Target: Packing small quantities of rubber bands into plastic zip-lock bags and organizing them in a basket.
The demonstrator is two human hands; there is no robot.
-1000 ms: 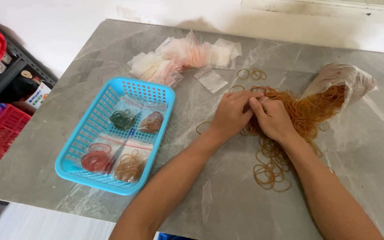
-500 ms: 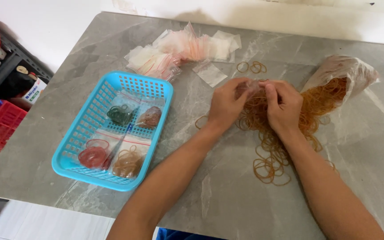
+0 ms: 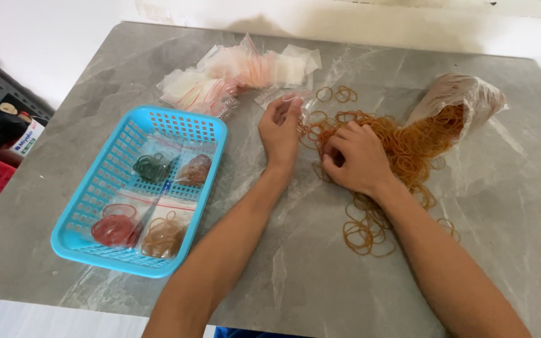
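While the right hand rests curled on the heap of orange rubber bands spilling from a clear bag on the grey table, pinching a few, the left hand lies half open, fingertips touching a small empty plastic bag. Left of both sits a blue basket holding bagged bands.
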